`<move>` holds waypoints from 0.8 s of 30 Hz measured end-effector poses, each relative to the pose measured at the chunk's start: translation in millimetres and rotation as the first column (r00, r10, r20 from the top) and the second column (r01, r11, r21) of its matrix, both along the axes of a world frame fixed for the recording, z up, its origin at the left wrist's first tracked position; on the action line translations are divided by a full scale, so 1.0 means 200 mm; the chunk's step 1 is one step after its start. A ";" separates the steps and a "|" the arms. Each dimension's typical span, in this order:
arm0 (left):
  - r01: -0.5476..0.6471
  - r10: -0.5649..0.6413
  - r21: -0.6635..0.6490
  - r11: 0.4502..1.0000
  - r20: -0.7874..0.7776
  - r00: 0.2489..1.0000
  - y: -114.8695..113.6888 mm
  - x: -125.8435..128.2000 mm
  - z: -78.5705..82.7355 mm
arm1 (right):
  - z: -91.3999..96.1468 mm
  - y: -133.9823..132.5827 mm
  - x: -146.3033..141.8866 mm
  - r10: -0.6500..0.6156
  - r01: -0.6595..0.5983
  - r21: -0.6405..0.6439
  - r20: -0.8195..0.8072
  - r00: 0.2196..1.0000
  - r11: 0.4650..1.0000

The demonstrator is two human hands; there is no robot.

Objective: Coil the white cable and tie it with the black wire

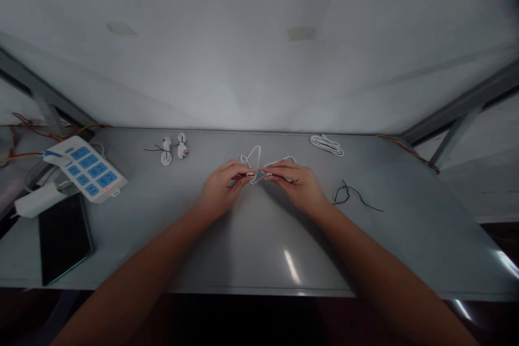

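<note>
Between both hands (259, 181), thin white cable (254, 158), looped

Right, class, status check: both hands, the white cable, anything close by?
Left hand and right hand both pinch the thin white looped cable mid-table. Loose black wire tie lies just right of the right hand. Grey metal table otherwise open nearby.

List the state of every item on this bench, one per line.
White cable: partly looped, pinched by left hand and right hand.
Two small cables: bundled, tied.
Far cable: coiled, loose.
Black tie: lying loose.
Power strip: red light on.
Phone: screen dark.
</note>
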State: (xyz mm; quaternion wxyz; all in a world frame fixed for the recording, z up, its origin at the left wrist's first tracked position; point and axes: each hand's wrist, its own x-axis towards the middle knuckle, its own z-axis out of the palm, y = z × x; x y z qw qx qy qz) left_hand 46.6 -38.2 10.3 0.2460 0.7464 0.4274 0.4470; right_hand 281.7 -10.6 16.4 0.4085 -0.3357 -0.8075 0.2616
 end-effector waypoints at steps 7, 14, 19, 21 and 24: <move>0.003 -0.002 -0.047 0.999 0.021 1.000 0.00 0.00 -0.01 | 0.00 -0.01 -0.01 -0.047 0.046 -0.045 -0.031 0.998 0.998; 0.007 -0.005 -0.050 0.999 0.044 0.999 0.00 0.00 -0.01 | 0.01 -0.01 -0.01 -0.035 0.034 -0.026 -0.012 0.999 0.999; 0.018 -0.017 -0.033 0.999 0.038 0.999 0.00 0.01 -0.01 | 0.01 -0.01 -0.01 -0.047 0.047 -0.019 0.006 0.999 0.999; 0.016 -0.015 -0.033 0.999 0.032 0.999 0.00 0.01 -0.01 | 0.01 -0.01 -0.01 -0.046 0.046 -0.017 0.009 0.999 0.999; 0.012 -0.011 -0.045 0.999 0.025 1.000 0.00 0.01 0.00 | 0.01 -0.01 -0.01 -0.044 0.043 -0.018 -0.004 0.999 0.999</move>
